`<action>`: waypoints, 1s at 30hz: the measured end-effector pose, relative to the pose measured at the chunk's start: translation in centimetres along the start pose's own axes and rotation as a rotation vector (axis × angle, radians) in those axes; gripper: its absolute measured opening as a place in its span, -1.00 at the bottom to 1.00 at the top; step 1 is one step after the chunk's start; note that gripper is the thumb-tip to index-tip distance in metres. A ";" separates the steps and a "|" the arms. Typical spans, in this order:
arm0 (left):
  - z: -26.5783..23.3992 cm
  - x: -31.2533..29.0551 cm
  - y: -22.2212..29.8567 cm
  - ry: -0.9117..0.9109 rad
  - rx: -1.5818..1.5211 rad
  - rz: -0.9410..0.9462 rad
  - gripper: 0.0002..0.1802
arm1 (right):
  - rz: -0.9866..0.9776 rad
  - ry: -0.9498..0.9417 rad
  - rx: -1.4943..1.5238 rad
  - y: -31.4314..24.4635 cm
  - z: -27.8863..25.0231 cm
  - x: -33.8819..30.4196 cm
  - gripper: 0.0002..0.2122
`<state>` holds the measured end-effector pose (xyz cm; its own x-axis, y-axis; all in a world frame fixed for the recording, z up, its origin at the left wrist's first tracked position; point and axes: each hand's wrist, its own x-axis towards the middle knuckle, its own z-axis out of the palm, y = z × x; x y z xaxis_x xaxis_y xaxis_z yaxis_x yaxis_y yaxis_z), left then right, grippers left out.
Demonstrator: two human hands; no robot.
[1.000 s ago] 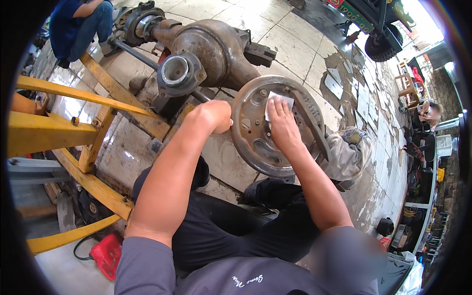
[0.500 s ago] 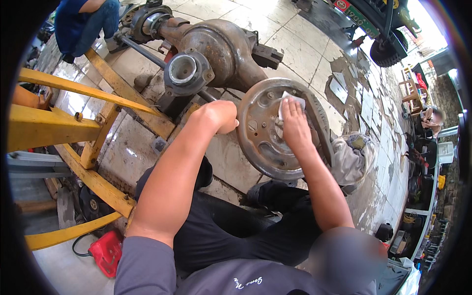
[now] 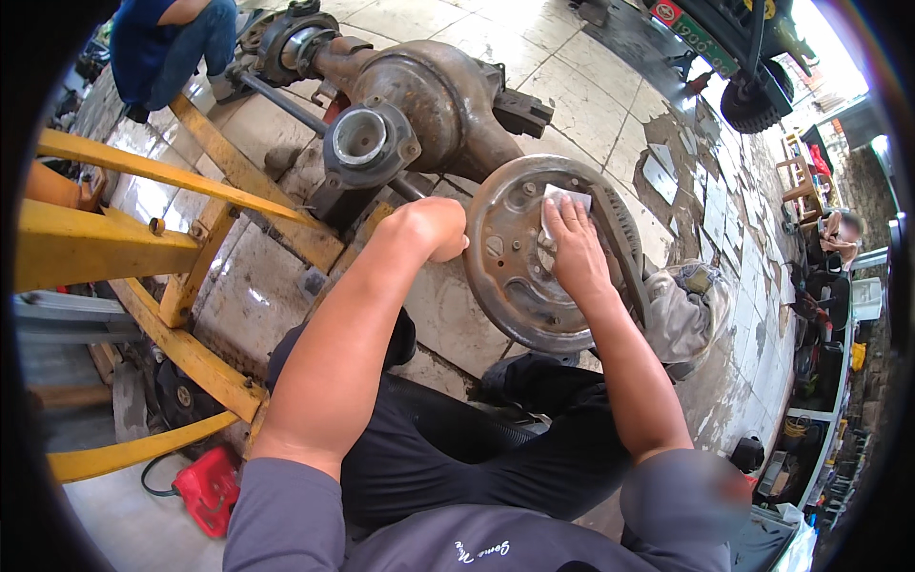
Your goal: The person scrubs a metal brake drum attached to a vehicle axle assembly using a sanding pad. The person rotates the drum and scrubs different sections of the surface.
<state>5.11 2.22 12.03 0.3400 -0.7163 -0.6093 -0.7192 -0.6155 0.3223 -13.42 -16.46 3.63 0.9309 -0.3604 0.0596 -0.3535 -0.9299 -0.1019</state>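
Note:
A round, rust-stained brake backing plate (image 3: pixel 505 300) stands in front of me, its raised rim facing up. My left hand (image 3: pixel 427 229) is closed at the plate's left edge, its fingertips against the rim; what lies inside the curled fingers is mostly hidden. My right hand (image 3: pixel 579 255) lies over the upper right of the plate, fingers stretched out, pressing a small white sheet (image 3: pixel 554 198) against the metal. Whether the sheet is cloth or abrasive paper I cannot tell. A ribbed curved part (image 3: pixel 624 224) runs along the plate's right side.
Behind the plate lies a large axle housing (image 3: pixel 429 95) with a flanged hub (image 3: pixel 360 139). A yellow steel frame (image 3: pixel 105 243) stands at left, with a red box (image 3: pixel 207 488) below. A crouching person (image 3: pixel 172 52) is at upper left. Grey cloth (image 3: pixel 688 310) lies right of the plate.
My right hand and the white sheet have slid slightly toward me over the plate. The left hand stays at the rim. The whole view has shifted a little.

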 end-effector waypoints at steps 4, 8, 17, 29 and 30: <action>0.3 0.0 -0.4 0.002 -0.017 -0.016 -0.53 | -0.103 -0.061 0.047 -1.7 -0.2 -0.7 -0.35; 0.4 0.2 -0.3 -0.002 -0.039 -0.032 -0.53 | 0.001 0.029 0.005 -0.3 -0.4 0.0 -0.41; 0.7 0.6 -0.3 -0.004 -0.023 -0.050 -0.55 | -0.104 -0.048 -0.013 -0.6 -0.7 -0.3 -0.41; 0.8 1.0 -0.6 -0.002 -0.008 0.000 -0.55 | -0.006 -0.018 -0.041 -0.2 -1.0 -0.2 -0.45; 0.8 1.0 -0.5 -0.007 -0.002 0.013 -0.55 | 0.013 -0.019 -0.046 -0.2 -0.9 -0.4 -0.45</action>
<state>5.34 2.04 10.69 0.3264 -0.7216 -0.6105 -0.7219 -0.6072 0.3318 -13.83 -16.21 4.54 0.9277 -0.3711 0.0400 -0.3687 -0.9278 -0.0569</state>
